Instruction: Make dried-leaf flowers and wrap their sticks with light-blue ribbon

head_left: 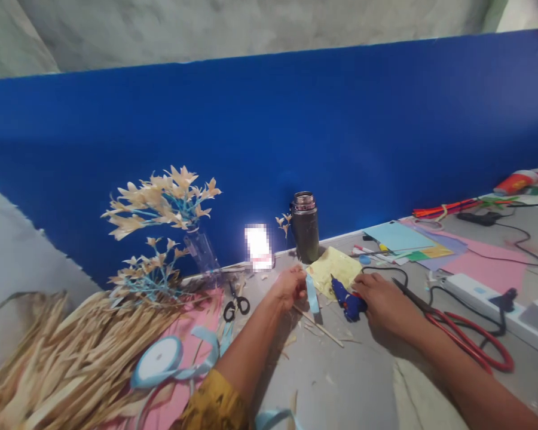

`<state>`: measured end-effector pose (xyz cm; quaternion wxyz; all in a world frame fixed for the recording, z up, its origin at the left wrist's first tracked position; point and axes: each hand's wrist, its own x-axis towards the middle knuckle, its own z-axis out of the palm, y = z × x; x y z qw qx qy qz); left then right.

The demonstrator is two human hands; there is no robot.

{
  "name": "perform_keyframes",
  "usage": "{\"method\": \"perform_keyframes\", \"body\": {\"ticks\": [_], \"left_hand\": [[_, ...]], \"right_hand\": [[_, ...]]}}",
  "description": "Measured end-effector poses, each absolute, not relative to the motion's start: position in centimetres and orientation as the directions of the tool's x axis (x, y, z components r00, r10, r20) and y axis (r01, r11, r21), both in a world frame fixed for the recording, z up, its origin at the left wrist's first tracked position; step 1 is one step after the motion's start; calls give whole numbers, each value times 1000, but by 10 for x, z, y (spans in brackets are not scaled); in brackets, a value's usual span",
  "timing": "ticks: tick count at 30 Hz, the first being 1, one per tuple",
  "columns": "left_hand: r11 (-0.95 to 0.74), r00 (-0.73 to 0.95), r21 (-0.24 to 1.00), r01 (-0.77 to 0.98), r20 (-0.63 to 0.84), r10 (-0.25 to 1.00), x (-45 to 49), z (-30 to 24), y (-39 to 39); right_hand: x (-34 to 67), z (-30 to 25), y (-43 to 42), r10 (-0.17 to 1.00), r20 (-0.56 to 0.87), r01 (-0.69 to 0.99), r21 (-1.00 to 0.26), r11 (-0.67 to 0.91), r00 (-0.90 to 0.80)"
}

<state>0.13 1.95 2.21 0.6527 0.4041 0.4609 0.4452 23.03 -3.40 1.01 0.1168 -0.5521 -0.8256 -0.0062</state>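
My left hand [291, 285] is closed, fingertips pinched together, at the top of a short light-blue ribbon strip [312, 294] that hangs down. Behind it a small sprig of pale flowers [284, 224] stands up against the blue wall; whether its stem reaches my fingers I cannot tell. My right hand [383, 303] has its fingers curled at the handle side of a blue glue gun [348, 303], whose nozzle points up and left over a yellow sheet [334, 267]. Thin sticks [323, 330] lie on the grey surface between my hands.
A dark flask [305, 230] stands by the wall. Left are black-handled scissors [236, 306], a ribbon roll [158, 361], dried husks [72, 352] and a clear vase [201, 257] of flowers. Right are red-handled shears [470, 340], a power strip [484, 298] with cables, and coloured paper [399, 236].
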Motion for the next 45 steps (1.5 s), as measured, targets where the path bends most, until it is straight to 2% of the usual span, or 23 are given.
{"method": "perform_keyframes", "body": {"ticks": [3, 8, 10, 13, 16, 19, 22, 35, 45], "left_hand": [[287, 167, 933, -219, -254, 953, 0, 10, 25], [287, 134, 929, -233, -262, 956, -5, 4, 29], [289, 126, 927, -240, -266, 956, -5, 3, 29], [296, 120, 919, -259, -274, 954, -6, 5, 27], [298, 112, 912, -282, -278, 954, -7, 9, 24], [299, 95, 906, -300, -284, 954, -8, 13, 22], [303, 88, 903, -305, -290, 953, -9, 15, 21], [287, 143, 918, -273, -256, 956, -5, 20, 15], [270, 105, 930, -249, -251, 962, -6, 17, 18]], "right_hand": [[234, 7, -34, 895, 188, 891, -137, 432, -405], [250, 5, -24, 923, 209, 918, -171, 359, -322], [257, 6, -19, 930, 265, 896, -299, 329, -254], [258, 9, -16, 929, 324, 744, -573, 344, -180], [247, 13, -22, 917, 330, 582, -709, 398, -225], [232, 15, -29, 879, 333, 529, -705, 473, -342], [224, 15, -33, 847, 333, 544, -656, 523, -414], [218, 8, -35, 796, 396, 598, -525, 605, -458], [220, 12, -39, 824, 335, 626, -538, 565, -456]]}}
